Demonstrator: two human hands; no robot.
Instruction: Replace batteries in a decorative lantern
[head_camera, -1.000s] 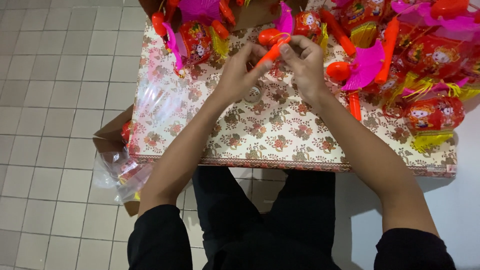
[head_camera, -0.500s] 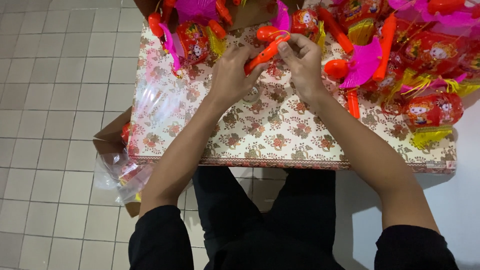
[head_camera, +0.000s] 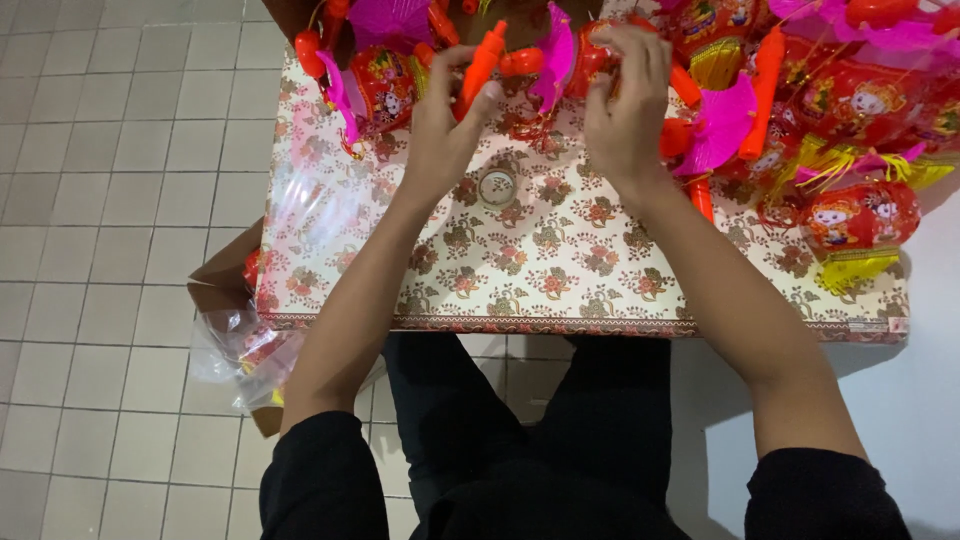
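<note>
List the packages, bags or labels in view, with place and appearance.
Clear plastic bag: left of the table, below its edge, crumpled, red items inside.
Brown cardboard box: under that bag, mostly hidden.
Small label: table's front right corner, pale, too small to describe further.

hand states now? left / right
Left hand: closed on an orange stick.
Right hand: fingers curled around a red lantern, grip unclear.

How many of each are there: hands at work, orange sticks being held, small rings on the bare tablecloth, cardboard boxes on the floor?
Hands: 2, left hand and right hand
Held orange stick: 1, in the left hand
Small ring: 1
Cardboard box: 1
Total: 5
</note>
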